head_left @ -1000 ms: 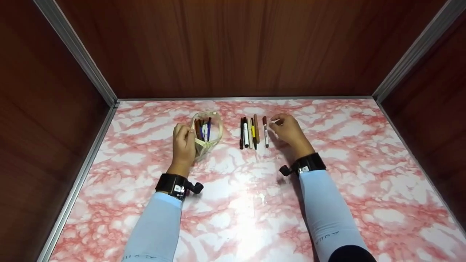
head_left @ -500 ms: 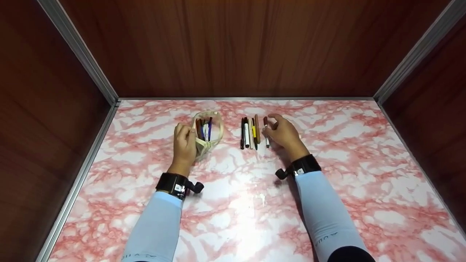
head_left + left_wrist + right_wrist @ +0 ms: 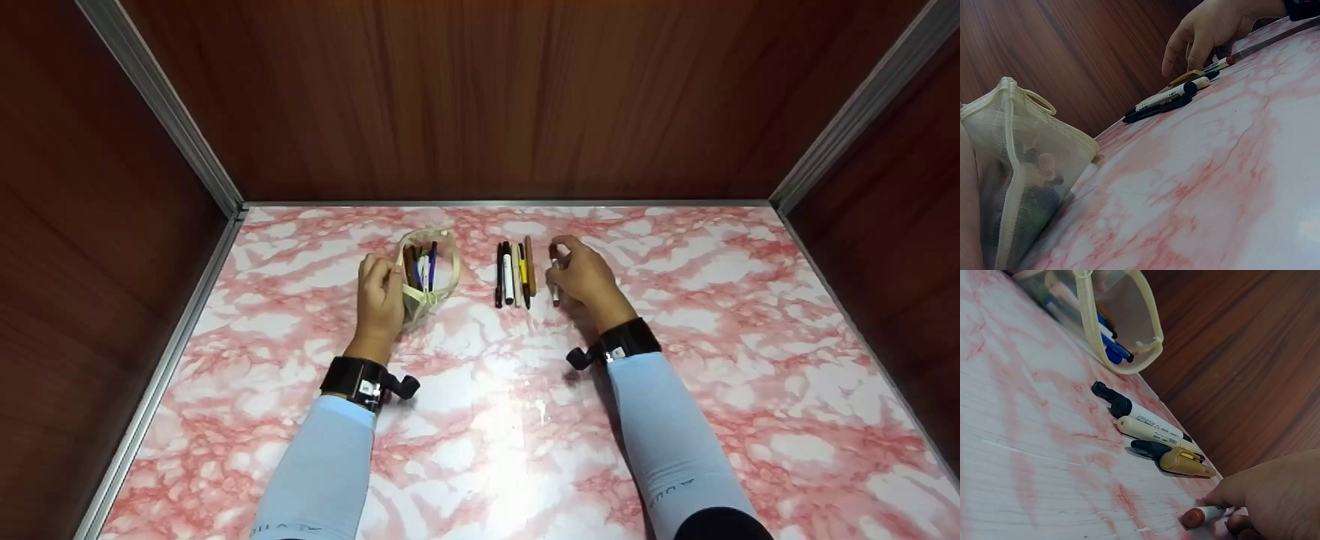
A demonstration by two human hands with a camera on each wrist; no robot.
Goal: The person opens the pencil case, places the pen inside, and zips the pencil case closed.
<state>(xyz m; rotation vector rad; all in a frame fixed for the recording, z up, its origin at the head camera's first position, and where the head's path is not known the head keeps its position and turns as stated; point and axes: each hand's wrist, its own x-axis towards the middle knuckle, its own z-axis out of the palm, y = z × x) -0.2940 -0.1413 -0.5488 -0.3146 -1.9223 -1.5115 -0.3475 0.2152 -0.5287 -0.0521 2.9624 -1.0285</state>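
Note:
In the head view my left hand (image 3: 380,296) grips the near left edge of a cream mesh pencil pouch (image 3: 454,274), whose mouth gapes. Several pens (image 3: 424,271) stand inside it, also seen through the mesh (image 3: 1041,169) in the left wrist view. To the right, my right hand (image 3: 589,279) pinches a white marker (image 3: 556,292) between thumb and fingers, low at the tabletop. Its reddish-brown end (image 3: 1193,518) shows in the right wrist view. Whether the marker is lifted I cannot tell.
Between pouch and right hand lie a black pen (image 3: 499,285), a white marker with black ends (image 3: 508,279), a beige pen (image 3: 516,285), a black-and-yellow pen (image 3: 523,271) and a brown pen (image 3: 530,262), side by side. Wood-grain panels (image 3: 480,97) enclose the marbled table (image 3: 465,420).
My right hand has moved left onto the white marker and taken hold of it; the marker has shifted slightly right. The left hand and pouch have stayed put.

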